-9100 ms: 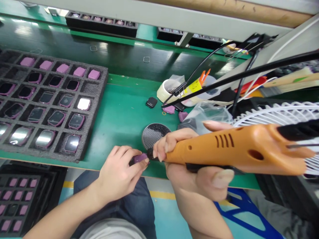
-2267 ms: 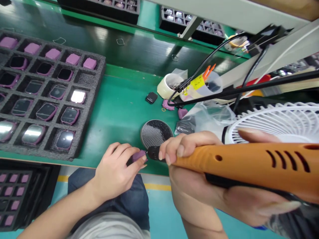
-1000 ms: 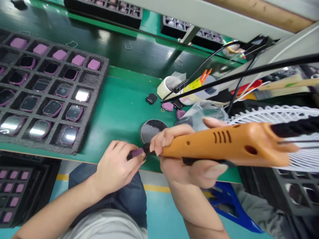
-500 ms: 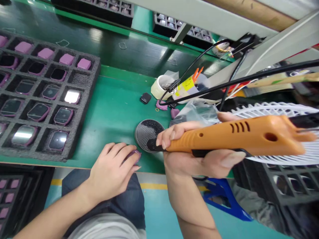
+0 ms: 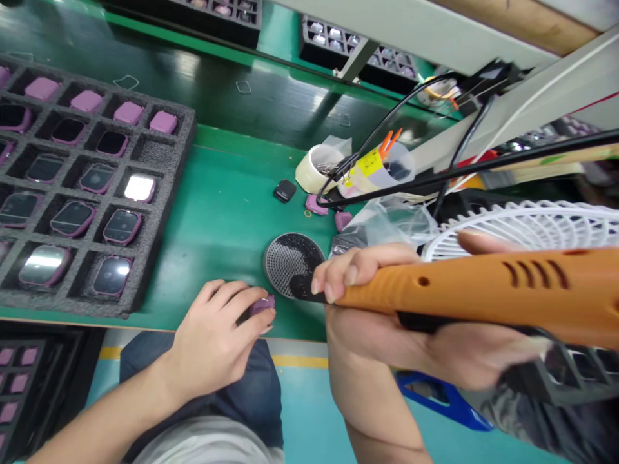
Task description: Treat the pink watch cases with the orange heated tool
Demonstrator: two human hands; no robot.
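My left hand [image 5: 220, 338] is closed around a small purple watch case [image 5: 262, 304] at the front edge of the green bench; the fingers cover most of it. In my right hand [image 5: 377, 309] is an orange electric screwdriver [image 5: 464, 283], held lengthwise, with its black nose pointing left. That nose lies over the edge of a round grey dish [image 5: 283, 261] with a dotted surface and fine dark bits in it. The screwdriver's very tip is hard to make out against the dish.
A grey foam tray [image 5: 164, 193] of purple-framed watches lies at left. Behind the dish are a black watch piece [image 5: 284, 191], purple cases [image 5: 316, 205], a tape roll [image 5: 314, 169] and a clear bag [image 5: 391, 222]. A black cable [image 5: 406, 187] crosses at right, above a white fan guard [image 5: 532, 225].
The screwdriver and my right hand have shifted right and closer to the camera. My left hand has hardly moved; slightly more of the purple watch case shows.
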